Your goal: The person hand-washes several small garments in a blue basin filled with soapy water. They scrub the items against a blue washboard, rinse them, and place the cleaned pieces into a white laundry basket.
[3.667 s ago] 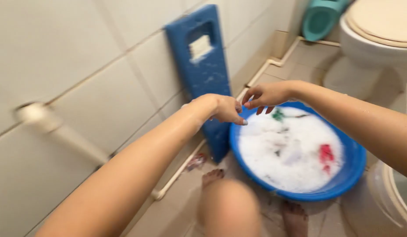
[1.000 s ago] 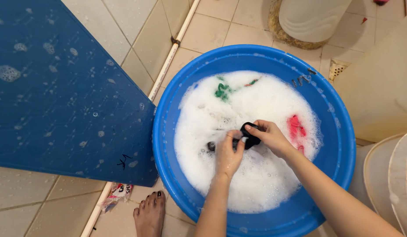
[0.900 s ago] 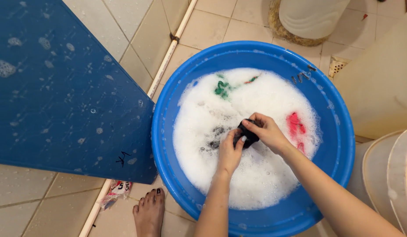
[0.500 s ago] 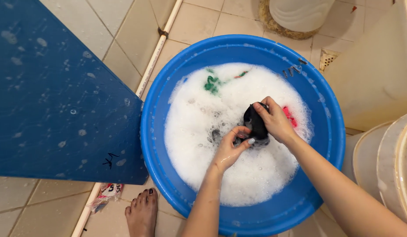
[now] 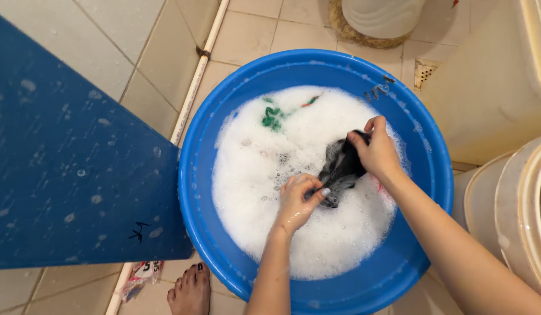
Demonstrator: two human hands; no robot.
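Colours around my wash

Dark grey-black cloth (image 5: 340, 166), white suds (image 5: 264, 192), bright blue basin (image 5: 425, 175); green scrap (image 5: 271, 116) beyond my hands; speckled dark-blue board (image 5: 66, 186), beige tiles (image 5: 247, 35).

both forearms outstretched, left hand (image 5: 298, 198) and right hand (image 5: 376, 153) clenched, wet

Basin (image 5: 434, 175): glossy blue plastic, smooth, wet. Dark cloth (image 5: 340, 166): soaked, limp, matt. Foam (image 5: 253, 175): white, frothy. Blue board (image 5: 60, 175) at 9 o'clock: matt, finely textured plastic, droplet-speckled. Floor tiles (image 5: 247, 35): glazed ceramic.
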